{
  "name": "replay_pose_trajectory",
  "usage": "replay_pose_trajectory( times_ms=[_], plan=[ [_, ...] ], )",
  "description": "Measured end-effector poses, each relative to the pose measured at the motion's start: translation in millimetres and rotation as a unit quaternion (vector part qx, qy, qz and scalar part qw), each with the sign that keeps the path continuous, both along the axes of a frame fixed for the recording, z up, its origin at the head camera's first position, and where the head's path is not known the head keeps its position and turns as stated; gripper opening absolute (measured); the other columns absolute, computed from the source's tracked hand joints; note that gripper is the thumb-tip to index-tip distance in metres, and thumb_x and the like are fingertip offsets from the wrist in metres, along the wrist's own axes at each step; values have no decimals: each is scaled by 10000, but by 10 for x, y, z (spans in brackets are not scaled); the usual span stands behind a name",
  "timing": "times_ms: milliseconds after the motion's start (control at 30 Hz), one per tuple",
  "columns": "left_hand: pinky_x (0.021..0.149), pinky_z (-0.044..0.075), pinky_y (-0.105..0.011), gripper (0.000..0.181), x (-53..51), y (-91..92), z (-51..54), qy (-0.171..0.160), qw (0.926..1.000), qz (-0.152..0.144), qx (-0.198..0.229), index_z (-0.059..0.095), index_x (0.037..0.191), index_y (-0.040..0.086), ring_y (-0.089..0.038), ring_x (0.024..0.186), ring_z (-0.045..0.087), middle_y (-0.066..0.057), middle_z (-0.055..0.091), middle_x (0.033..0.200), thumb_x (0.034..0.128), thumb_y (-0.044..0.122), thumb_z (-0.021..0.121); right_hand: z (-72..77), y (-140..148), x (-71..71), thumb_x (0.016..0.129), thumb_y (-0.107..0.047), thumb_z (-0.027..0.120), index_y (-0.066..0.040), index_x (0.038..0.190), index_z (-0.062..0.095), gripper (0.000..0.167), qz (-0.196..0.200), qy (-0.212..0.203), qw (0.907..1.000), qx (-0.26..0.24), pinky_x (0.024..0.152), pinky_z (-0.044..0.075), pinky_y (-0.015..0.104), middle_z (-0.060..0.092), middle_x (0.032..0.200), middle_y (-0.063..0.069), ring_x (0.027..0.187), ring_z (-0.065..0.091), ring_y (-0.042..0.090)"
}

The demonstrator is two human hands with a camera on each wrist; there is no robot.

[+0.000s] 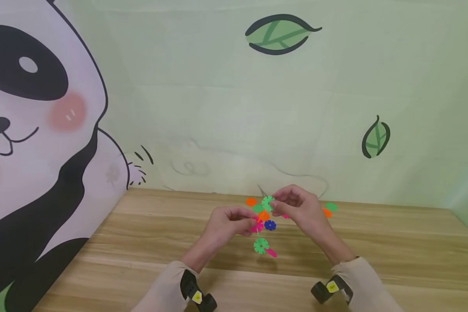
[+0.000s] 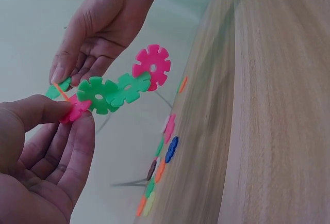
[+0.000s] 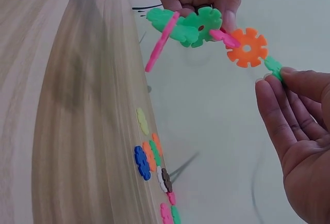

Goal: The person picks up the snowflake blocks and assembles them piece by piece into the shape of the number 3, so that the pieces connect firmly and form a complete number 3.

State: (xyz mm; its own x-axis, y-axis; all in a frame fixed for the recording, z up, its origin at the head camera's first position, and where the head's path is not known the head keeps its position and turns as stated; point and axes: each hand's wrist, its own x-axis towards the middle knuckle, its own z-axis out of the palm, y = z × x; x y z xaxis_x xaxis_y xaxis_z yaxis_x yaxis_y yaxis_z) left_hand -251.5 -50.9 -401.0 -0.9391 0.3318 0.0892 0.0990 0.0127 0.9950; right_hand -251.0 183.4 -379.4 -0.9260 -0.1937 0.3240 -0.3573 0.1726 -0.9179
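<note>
Between the hands hangs a chain of slotted plastic flower discs joined edge to edge. My left hand (image 1: pixel 228 222) pinches a pink flower disc (image 2: pixel 78 111) between thumb and fingers. An orange flower disc (image 3: pixel 256 54) joins that pink one to a green flower disc (image 3: pixel 273 67), whose outer edge is in the thumb and fingertips of my right hand (image 1: pixel 302 208). On the other side of the left hand's grip, two green discs (image 2: pixel 88 89) lead to another pink disc (image 2: pixel 154 55) at the chain's free end. The chain is held above the table.
Several loose flower discs lie on the wooden table (image 1: pixel 160 242) near its back edge, among them a blue disc (image 1: pixel 270 225) and an orange disc (image 1: pixel 251 202). Farther right lies a green disc (image 1: pixel 330 207). Behind stands a pale green backdrop (image 1: pixel 203 108) with a painted panda.
</note>
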Motion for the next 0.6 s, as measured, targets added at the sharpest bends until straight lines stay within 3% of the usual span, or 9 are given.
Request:
replay_pose_trajectory(
  times_ms=[200, 333, 600],
  plan=[
    [807, 664, -402, 134, -2, 9, 2, 10, 10000, 6, 15, 780, 1068, -59, -200, 801, 752, -112, 780, 945, 956, 14, 766, -2, -26, 0, 981, -62, 771, 84, 1166, 658, 261, 58, -76, 10000, 3, 859, 652, 449, 741, 1027, 228, 871, 767, 293],
    [803, 663, -384, 129, 4, 12, 7, 84, 10000, 27, 3, 781, 1064, -59, -196, 800, 746, -110, 778, 942, 961, 16, 762, -15, -47, 9, 983, -58, 768, 88, 1147, 662, 244, 59, -117, 9999, -42, 857, 653, 416, 731, 1048, 254, 873, 768, 262],
    [797, 656, -345, 90, 33, 32, 7, 396, 9987, 215, -241, 795, 1037, -29, -183, 817, 727, -88, 777, 941, 965, 20, 771, -30, -48, 20, 977, -78, 780, 15, 1074, 707, 153, 53, -49, 9999, 89, 859, 648, 355, 757, 1012, 150, 880, 768, 274]
  ],
)
